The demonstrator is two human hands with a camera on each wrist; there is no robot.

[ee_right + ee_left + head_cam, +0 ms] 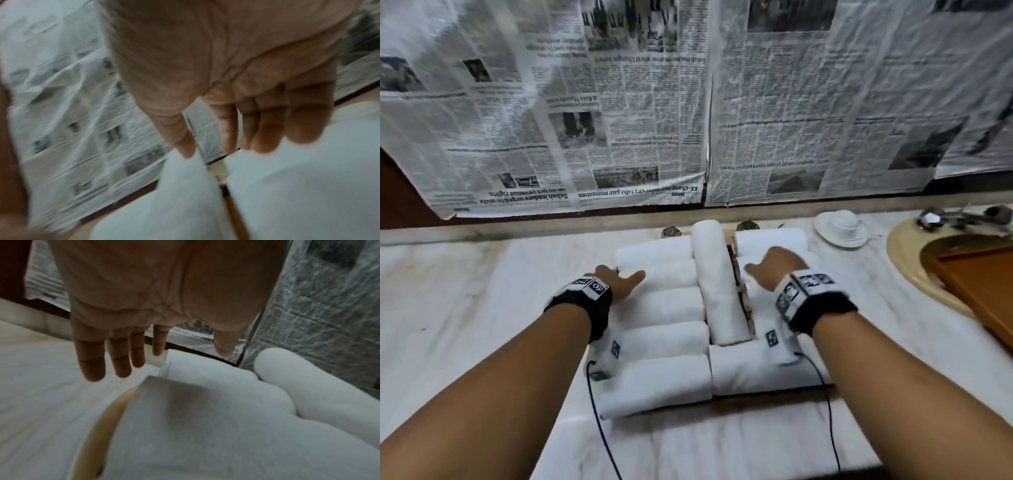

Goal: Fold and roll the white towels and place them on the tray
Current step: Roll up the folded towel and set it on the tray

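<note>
Both forearms filled the lower frame; the counter [448, 274] carried a tray [774, 394] packed with rolled towels [664, 308] at centre. Left hand [619, 279] and right hand [777, 267] hovered flat, holding nothing. Task looked nearly finished.

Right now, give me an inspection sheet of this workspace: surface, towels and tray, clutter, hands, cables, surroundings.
Surface: pale marble counter, bare on the left.
Job's things: rolled white towels fill the tray; one roll lies lengthwise down the middle, the rest crosswise on both sides.
Clutter: white cup on saucer, wooden board over the sink, dark tap fittings.
Hands: left hand and right hand open, over the rolls, gripping nothing.
Cables: black cables trail from both wrist units across the counter.
Surroundings: newspaper covers the wall behind.
</note>
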